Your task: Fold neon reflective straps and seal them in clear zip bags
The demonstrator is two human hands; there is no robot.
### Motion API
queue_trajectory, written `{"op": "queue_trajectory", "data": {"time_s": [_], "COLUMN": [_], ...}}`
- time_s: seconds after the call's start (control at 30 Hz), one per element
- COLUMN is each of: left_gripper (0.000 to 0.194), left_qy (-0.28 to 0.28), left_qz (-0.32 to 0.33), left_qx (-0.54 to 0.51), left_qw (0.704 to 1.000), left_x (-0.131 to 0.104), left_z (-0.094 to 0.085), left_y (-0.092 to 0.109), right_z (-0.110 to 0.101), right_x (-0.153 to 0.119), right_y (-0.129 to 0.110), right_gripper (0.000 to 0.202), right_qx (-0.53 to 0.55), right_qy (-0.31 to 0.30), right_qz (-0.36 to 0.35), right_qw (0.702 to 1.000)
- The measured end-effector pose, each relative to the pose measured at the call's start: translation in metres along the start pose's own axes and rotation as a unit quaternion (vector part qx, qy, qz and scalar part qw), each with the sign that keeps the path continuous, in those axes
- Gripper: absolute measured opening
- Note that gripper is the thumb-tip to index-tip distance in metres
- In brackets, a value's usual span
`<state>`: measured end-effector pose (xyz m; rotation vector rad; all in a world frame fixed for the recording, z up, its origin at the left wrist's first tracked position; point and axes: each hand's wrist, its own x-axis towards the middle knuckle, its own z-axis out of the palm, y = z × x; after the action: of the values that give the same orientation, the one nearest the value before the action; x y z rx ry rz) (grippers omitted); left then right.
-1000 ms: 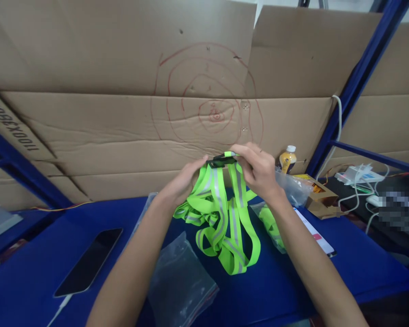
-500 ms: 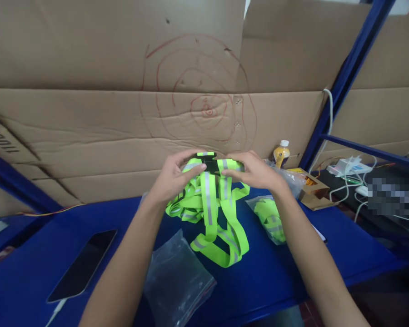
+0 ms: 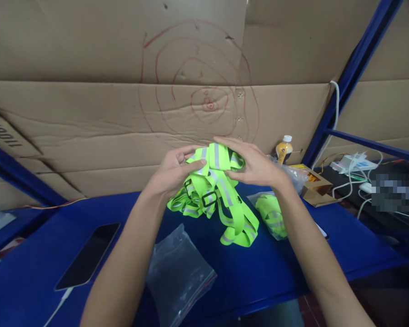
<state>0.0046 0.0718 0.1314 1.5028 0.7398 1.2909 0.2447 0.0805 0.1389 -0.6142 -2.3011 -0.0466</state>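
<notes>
Above the blue desk (image 3: 37, 272), head view: the bundle of neon-green reflective straps (image 3: 214, 190) is gathered more tightly than half a second earlier. Then its top was spread flat between the hands with a black buckle uppermost; now the top is folded into a wad and the black buckles (image 3: 208, 198) hang lower, in the middle of the bundle. The loops reach less far toward the near edge.

The left hand (image 3: 172, 171) grips the wad from the left, thumb on top and fingers curled under. The right hand (image 3: 255, 164) presses the wad from the right with its fingers stretched flat over the top, palm against the strap; it is not closed round it. The lower loops trail onto the desk between the forearms.

An empty clear bag (image 3: 179, 277) lies near the front edge, between the arms. A second bag with green straps inside (image 3: 271, 215) sits just right of the loops, under the right forearm. A dark phone (image 3: 88, 256) lies well to the left, with bare desk between it and the bag. Behind stands a cardboard wall (image 3: 88, 113); a yellow bottle (image 3: 283, 149) and a small carton (image 3: 315, 186) crowd the back right corner.
</notes>
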Motion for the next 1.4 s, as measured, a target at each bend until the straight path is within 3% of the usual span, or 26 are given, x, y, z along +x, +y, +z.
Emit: {"op": "queue_trajectory", "data": {"time_s": [0.1, 0.2, 0.3, 0.4, 0.53, 0.63, 0.77, 0.93, 1.1, 1.4], "left_gripper": [0.039, 0.025, 0.028, 0.04, 0.045, 0.047, 0.047, 0.044, 0.032, 0.05], "left_qy": [-0.009, -0.019, -0.012, -0.027, -0.058, -0.03, 0.018, -0.049, -0.067, 0.008], "left_qz": [0.091, 0.132, 0.132, 0.065, -0.019, -0.03, -0.029, 0.092, 0.131, 0.171], "left_qx": [0.108, 0.163, 0.143, 0.074, -0.085, -0.139, -0.078, 0.083, 0.146, 0.156], "left_qw": [0.99, 0.978, 0.981, 0.995, 0.995, 0.989, 0.996, 0.991, 0.978, 0.973], "left_x": [-0.004, -0.005, -0.003, -0.001, 0.001, 0.003, 0.002, -0.005, -0.009, -0.003], "left_z": [-0.001, 0.005, 0.009, 0.01, 0.014, 0.017, 0.009, -0.001, 0.01, 0.008], "left_y": [0.003, 0.004, 0.0, -0.009, -0.013, -0.009, -0.003, 0.003, 0.007, -0.005], "right_z": [-0.01, -0.017, -0.021, -0.022, -0.014, -0.008, -0.01, -0.02, -0.022, -0.017], "right_x": [-0.002, -0.003, -0.005, -0.006, -0.005, -0.002, 0.0, -0.003, -0.005, -0.006], "right_y": [-0.004, -0.004, -0.003, -0.003, 0.001, 0.003, -0.007, -0.016, -0.004, -0.007], "right_gripper": [0.076, 0.04, 0.028, 0.02, 0.036, 0.045, 0.043, 0.065, 0.039, 0.03], "right_qx": [0.031, 0.018, 0.015, 0.009, -0.046, -0.064, -0.012, 0.006, 0.006, 0.036], "right_qy": [-0.016, -0.046, -0.065, 0.013, 0.084, 0.084, 0.018, 0.033, -0.039, 0.087], "right_qz": [0.032, 0.069, 0.072, 0.047, 0.004, -0.023, -0.022, 0.028, 0.059, 0.029], "right_qw": [0.999, 0.996, 0.995, 0.999, 0.995, 0.994, 1.0, 0.999, 0.997, 0.995]}}
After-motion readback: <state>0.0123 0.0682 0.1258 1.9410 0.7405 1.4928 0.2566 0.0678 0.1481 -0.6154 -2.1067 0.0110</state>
